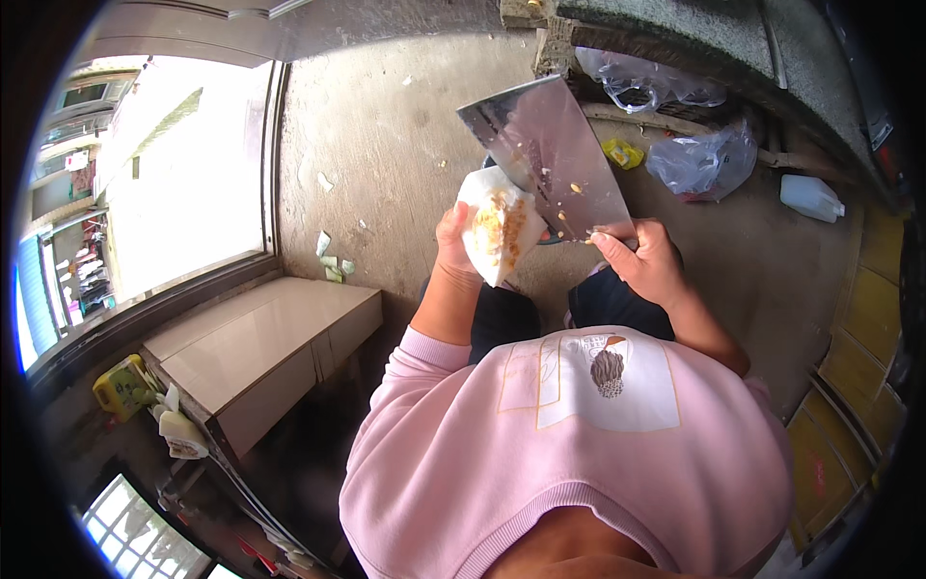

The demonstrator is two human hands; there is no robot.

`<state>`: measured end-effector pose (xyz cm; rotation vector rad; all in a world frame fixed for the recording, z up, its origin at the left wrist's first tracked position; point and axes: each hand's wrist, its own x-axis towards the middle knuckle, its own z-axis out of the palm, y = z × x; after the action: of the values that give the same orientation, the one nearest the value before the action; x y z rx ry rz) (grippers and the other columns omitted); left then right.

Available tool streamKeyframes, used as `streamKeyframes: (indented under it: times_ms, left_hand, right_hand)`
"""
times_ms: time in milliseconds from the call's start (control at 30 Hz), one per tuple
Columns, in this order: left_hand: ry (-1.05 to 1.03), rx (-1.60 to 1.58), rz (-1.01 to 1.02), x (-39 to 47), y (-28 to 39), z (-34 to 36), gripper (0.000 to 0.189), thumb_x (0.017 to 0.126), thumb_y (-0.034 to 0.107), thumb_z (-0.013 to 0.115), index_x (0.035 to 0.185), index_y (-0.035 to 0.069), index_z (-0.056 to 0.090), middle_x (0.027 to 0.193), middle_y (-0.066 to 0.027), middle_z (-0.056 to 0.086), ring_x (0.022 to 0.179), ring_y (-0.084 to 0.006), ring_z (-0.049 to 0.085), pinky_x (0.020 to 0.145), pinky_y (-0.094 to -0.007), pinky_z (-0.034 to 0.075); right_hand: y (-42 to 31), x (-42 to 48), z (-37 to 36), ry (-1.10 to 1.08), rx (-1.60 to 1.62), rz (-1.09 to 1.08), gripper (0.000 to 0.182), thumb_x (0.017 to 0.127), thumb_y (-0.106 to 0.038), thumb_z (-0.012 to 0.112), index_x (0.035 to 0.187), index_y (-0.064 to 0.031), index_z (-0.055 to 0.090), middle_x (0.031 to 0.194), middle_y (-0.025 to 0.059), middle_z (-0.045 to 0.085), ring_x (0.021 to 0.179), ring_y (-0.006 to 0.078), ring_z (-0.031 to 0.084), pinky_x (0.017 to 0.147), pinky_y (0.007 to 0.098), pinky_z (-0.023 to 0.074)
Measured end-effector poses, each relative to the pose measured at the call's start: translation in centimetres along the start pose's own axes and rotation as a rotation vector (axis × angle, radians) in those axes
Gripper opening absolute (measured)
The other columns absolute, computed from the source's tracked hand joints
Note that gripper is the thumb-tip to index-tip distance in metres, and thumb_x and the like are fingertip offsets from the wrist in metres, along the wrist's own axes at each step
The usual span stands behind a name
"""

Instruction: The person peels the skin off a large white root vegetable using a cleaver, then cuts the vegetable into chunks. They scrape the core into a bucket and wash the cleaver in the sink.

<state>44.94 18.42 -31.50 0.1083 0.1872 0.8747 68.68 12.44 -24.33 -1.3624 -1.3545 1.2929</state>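
Observation:
My left hand (454,242) holds a chunk of white-fleshed melon (499,224), possibly winter melon, with its yellowish seedy core facing up. In my right hand (644,264) is a broad kitchen cleaver (561,145), gripped at its near corner with the thumb on the flat; its handle is hidden by the hand. The blade lies tilted across the melon's far right side, its edge touching or very near the flesh. Several pale seeds and wet bits cling to the metal. Beneath the blade, a dark bluish rim (554,239) of some container shows, mostly covered.
Melon peel scraps (331,266) lie on the concrete floor (391,145). A tiled bench (275,333) stands at left by the doorway. Plastic bags (705,163), a yellow wrapper (623,153) and a white jug (810,197) sit right, near a stone-topped counter (694,36).

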Motion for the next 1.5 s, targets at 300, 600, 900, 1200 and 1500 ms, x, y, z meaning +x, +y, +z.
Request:
streamKeyframes:
  times_ms: [300, 600, 900, 1200, 1500]
  left_hand:
    - [0.030, 0.118, -0.052, 1.5, 0.5, -2.9, 0.075, 0.082, 0.063, 0.055, 0.127, 0.003, 0.050, 0.115, -0.0219, 0.060, 0.101, -0.0412, 0.061, 0.085, -0.0580, 0.049]
    - [-0.004, 0.090, -0.120, 0.1, 1.2, -3.4, 0.072, 0.084, 0.061, 0.054, 0.128, 0.004, 0.050, 0.119, -0.0208, 0.059, 0.105, -0.0415, 0.059, 0.086, -0.0608, 0.047]
    - [-0.085, 0.061, -0.203, 0.2, 1.0, -3.2, 0.062, 0.086, 0.050, 0.057, 0.128, 0.005, 0.050, 0.121, -0.0211, 0.058, 0.107, -0.0409, 0.059, 0.086, -0.0624, 0.047]
    - [-0.032, 0.098, -0.324, -0.3, 0.2, -4.8, 0.058, 0.090, 0.047, 0.055, 0.127, 0.002, 0.049, 0.120, -0.0211, 0.058, 0.104, -0.0389, 0.061, 0.085, -0.0617, 0.048]
    - [0.045, 0.058, -0.295, 1.0, 1.8, -4.8, 0.061, 0.090, 0.056, 0.048, 0.127, 0.007, 0.051, 0.119, -0.0203, 0.059, 0.104, -0.0394, 0.061, 0.082, -0.0648, 0.047]
  right_hand:
    - [7.2, -0.1, -2.0, -0.130, -0.131, -0.041, 0.015, 0.086, -0.012, 0.066, 0.086, 0.0036, 0.066, 0.076, 0.0082, 0.069, 0.069, 0.0103, 0.061, 0.064, 0.0263, 0.0485]
    - [8.0, -1.3, -2.2, -0.130, -0.225, -0.109, 0.017, 0.086, -0.011, 0.066, 0.092, 0.0054, 0.067, 0.078, 0.0129, 0.070, 0.070, 0.0128, 0.064, 0.066, 0.0280, 0.0497]
    - [6.7, -1.1, -0.8, -0.163, -0.069, 0.101, 0.020, 0.088, -0.013, 0.065, 0.093, 0.0056, 0.067, 0.076, 0.0085, 0.070, 0.071, 0.0112, 0.063, 0.065, 0.0264, 0.0494]
    - [4.7, 0.0, 1.1, -0.150, 0.130, 0.130, 0.023, 0.093, -0.015, 0.059, 0.077, 0.0022, 0.063, 0.054, -0.0018, 0.049, 0.044, 0.0041, 0.042, 0.040, 0.0224, 0.0337]
    - [6.7, 1.4, 0.5, -0.256, 0.041, 0.163, 0.022, 0.091, -0.017, 0.062, 0.078, -0.0001, 0.063, 0.053, -0.0026, 0.050, 0.042, 0.0041, 0.042, 0.039, 0.0230, 0.0331]
